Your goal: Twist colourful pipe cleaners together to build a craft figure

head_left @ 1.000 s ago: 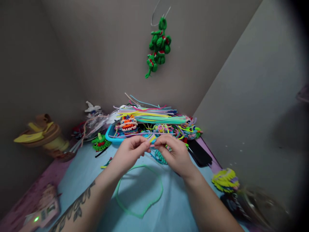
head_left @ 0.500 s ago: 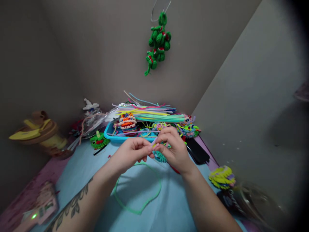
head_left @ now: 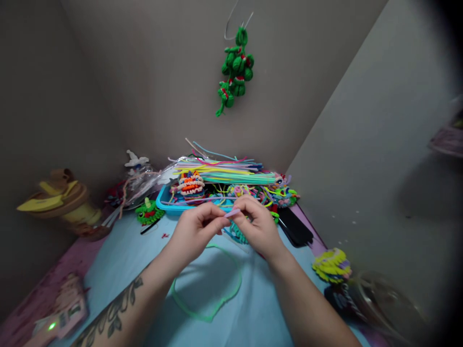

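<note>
Both hands meet at the middle of the view, above the table. My left hand (head_left: 195, 233) pinches one end of a short lilac piece of pipe cleaner (head_left: 232, 213) between thumb and forefinger. My right hand (head_left: 258, 229) closes on its other end, and the fingertips nearly touch. Below the hands, a mint-green loop (head_left: 211, 318) lies on the light blue cloth. A teal coiled piece (head_left: 238, 234) shows partly behind my right hand.
Behind the hands, a blue tray (head_left: 173, 210) holds fuzzy crafts and bundled pipe cleaners (head_left: 224, 168). A green figure (head_left: 147, 212) sits left, a black flat object (head_left: 294, 229) right. A pink device (head_left: 68, 311) lies front left; a yellow fuzzy piece (head_left: 332, 265) stands right.
My fingers have shifted on the lilac piece, which now lies flatter between the fingertips. The yellow-pink bit seen by my right fingertips before is out of sight.
</note>
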A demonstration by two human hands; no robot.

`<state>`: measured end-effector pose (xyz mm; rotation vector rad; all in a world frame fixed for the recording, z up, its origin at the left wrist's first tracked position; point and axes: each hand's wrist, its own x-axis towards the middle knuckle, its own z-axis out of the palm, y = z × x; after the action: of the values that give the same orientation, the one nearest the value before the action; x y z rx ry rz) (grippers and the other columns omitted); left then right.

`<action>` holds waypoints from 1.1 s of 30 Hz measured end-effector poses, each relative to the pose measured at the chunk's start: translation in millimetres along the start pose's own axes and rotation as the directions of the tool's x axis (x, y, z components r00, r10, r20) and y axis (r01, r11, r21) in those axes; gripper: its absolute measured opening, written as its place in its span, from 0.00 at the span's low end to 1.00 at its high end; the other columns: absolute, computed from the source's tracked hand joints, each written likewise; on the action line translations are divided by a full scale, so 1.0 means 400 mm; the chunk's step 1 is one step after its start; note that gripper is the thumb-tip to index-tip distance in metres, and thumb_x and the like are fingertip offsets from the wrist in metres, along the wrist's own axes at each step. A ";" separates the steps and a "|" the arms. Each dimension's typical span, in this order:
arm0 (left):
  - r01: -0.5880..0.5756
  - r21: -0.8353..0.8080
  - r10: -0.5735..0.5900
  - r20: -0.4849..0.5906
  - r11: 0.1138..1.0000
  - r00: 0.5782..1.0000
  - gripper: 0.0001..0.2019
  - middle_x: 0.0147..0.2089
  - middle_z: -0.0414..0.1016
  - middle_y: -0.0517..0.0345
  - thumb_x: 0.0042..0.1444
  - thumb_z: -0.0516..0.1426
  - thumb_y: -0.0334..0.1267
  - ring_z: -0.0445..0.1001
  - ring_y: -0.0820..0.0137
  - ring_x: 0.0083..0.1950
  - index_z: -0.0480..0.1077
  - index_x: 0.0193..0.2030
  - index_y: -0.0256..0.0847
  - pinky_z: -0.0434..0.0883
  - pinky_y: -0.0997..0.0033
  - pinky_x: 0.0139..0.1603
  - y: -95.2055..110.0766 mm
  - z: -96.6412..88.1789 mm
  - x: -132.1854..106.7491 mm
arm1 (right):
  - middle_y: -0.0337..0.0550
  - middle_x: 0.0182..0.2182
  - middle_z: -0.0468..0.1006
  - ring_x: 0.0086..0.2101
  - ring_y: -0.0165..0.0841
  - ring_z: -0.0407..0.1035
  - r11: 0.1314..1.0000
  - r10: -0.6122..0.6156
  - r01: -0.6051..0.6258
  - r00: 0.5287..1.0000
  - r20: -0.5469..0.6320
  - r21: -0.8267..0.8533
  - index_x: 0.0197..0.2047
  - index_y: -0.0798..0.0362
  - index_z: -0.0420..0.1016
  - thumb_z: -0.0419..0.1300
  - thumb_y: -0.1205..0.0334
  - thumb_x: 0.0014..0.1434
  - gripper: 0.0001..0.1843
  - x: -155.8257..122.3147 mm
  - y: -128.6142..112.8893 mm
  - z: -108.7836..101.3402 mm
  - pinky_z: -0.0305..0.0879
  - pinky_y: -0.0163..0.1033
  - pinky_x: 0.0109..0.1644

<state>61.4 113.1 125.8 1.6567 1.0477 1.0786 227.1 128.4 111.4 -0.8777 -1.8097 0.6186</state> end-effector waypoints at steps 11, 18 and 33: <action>-0.246 0.431 0.286 -0.031 0.868 0.958 0.06 0.26 0.73 0.62 0.57 0.56 0.35 0.66 0.77 0.25 0.73 0.32 0.39 0.62 0.80 0.27 -0.023 -0.011 -0.004 | 0.36 0.24 0.69 0.23 0.25 0.60 0.945 0.272 -0.293 0.951 0.146 0.148 0.33 0.53 0.71 0.53 0.62 0.59 0.08 -0.003 -0.007 0.005 0.57 0.30 0.26; -0.312 0.538 0.392 -0.039 0.784 0.919 0.06 0.26 0.73 0.62 0.57 0.55 0.35 0.68 0.77 0.26 0.72 0.31 0.39 0.63 0.79 0.29 -0.036 -0.008 -0.004 | 0.40 0.29 0.74 0.28 0.28 0.65 0.941 0.270 -0.279 0.960 0.074 0.192 0.33 0.54 0.74 0.59 0.60 0.55 0.06 0.001 -0.003 0.011 0.61 0.33 0.31; -0.095 0.161 0.094 0.014 0.982 0.995 0.09 0.27 0.69 0.60 0.58 0.54 0.40 0.65 0.74 0.28 0.69 0.33 0.37 0.63 0.77 0.28 -0.005 0.004 0.006 | 0.32 0.19 0.66 0.18 0.23 0.58 0.637 0.394 -0.462 0.883 0.255 0.617 0.30 0.54 0.68 0.59 0.64 0.49 0.04 0.007 0.001 0.014 0.54 0.29 0.21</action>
<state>63.3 115.6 124.0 1.8548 1.0854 1.0720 221.4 130.7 110.3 -0.7724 -1.2746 1.5373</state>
